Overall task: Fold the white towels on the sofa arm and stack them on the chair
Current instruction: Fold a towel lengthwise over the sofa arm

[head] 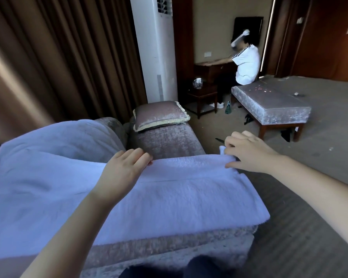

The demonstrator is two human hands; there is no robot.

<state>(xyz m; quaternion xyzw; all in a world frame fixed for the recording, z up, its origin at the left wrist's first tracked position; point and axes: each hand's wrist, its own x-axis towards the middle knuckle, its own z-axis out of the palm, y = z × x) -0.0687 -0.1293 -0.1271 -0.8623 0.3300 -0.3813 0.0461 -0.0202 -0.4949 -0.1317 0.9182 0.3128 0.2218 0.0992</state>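
A white towel (179, 195) lies spread flat across the sofa arm (169, 245), folded over once with a seam line running across it. My left hand (125, 169) rests flat on the towel's far edge, fingers straight. My right hand (247, 153) pinches the towel's far right corner, with a small bit of white cloth sticking up between thumb and fingers. More white towel (38, 177) is bunched over the sofa to the left.
A velvet cushion (159, 115) sits on the sofa seat (165, 143) beyond the towel. A padded bench (273, 103) stands on the carpet to the right. A white standing air conditioner (157, 49) and brown curtains are behind. Another person sits at a desk (211, 67) in back.
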